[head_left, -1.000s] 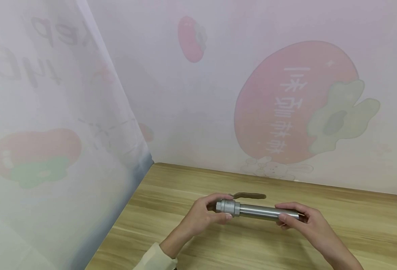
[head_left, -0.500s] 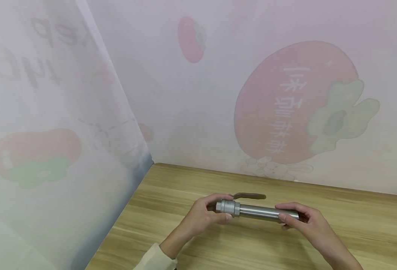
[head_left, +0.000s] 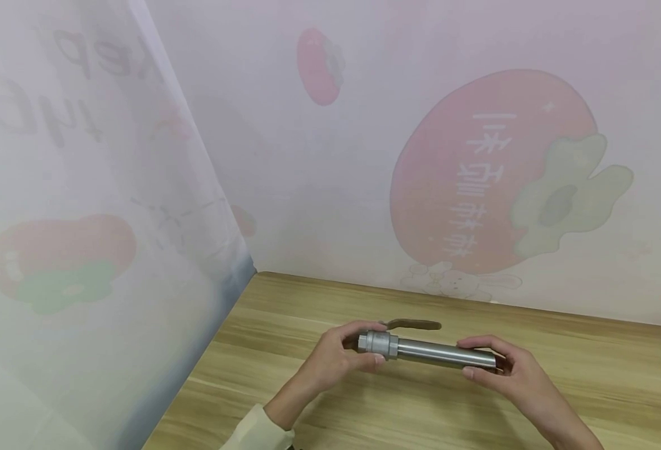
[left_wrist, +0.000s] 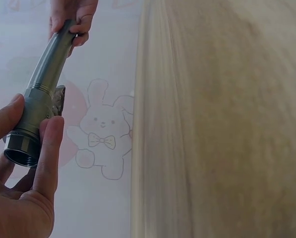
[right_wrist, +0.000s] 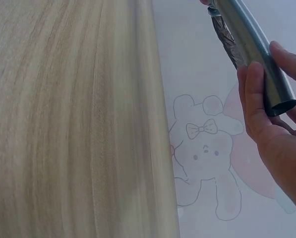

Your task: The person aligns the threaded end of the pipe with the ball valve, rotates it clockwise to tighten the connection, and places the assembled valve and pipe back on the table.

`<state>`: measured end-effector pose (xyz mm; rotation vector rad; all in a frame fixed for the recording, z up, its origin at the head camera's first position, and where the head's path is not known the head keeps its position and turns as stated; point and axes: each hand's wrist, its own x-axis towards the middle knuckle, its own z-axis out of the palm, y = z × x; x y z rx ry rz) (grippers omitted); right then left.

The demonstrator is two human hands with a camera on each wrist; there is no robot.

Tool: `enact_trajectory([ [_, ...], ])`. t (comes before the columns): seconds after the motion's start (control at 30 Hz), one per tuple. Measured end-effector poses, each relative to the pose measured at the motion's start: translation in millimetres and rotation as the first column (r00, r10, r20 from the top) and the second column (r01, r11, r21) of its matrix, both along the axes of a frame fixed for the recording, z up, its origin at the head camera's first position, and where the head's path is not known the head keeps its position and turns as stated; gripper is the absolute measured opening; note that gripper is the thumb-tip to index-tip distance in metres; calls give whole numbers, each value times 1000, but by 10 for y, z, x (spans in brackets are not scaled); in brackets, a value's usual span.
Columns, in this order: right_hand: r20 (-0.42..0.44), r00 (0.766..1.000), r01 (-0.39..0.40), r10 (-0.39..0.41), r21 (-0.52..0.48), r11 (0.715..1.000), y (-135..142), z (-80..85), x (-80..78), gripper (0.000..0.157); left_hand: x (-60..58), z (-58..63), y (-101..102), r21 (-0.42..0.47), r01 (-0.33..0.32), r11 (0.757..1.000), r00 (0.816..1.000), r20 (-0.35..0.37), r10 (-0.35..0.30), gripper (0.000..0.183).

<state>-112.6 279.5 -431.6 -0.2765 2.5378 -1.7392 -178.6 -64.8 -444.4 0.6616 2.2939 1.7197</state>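
Note:
A silver ball valve point(head_left: 378, 344) is joined to a straight steel pipe point(head_left: 440, 353), and the two lie nearly level above the table in the head view. My left hand point(head_left: 332, 357) grips the valve body, thumb on the near side and fingers on the far side. The valve's flat lever handle point(head_left: 415, 324) points right, along the pipe's far side. At the pipe's free end, my right hand point(head_left: 515, 369) holds it between thumb and fingers. The left wrist view shows the valve's open threaded end point(left_wrist: 22, 154); in the right wrist view the pipe's end point(right_wrist: 282, 106) is hollow.
Beneath the hands is a wood-grain table point(head_left: 285, 312). A pale curtain point(head_left: 319, 187) printed with fruit and a rabbit hangs behind its far edge, and another curtain point(head_left: 72, 187) hangs along the left side.
The right thumb has slid down from the pipe's top to its near lower side. The valve and pipe have shifted very slightly left; the left hand keeps its grip.

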Motion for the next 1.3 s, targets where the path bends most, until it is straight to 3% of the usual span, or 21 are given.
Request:
enact_trajectory([
  [0.4,-17,999,-28,28,-4,1000,-6,-10,-12,43,9,7,2,8,9,1000,1000,18,-9,46],
  [0.9,39,999,15,-16,28,999,-21,38,-4,44,10,6,0,9,7,1000,1000,15,-8,46],
  [1.3,62,998,6,-6,-6,1000,-17,47,-7,42,7,-8,1,-7,-4,1000,1000,9,4,45],
])
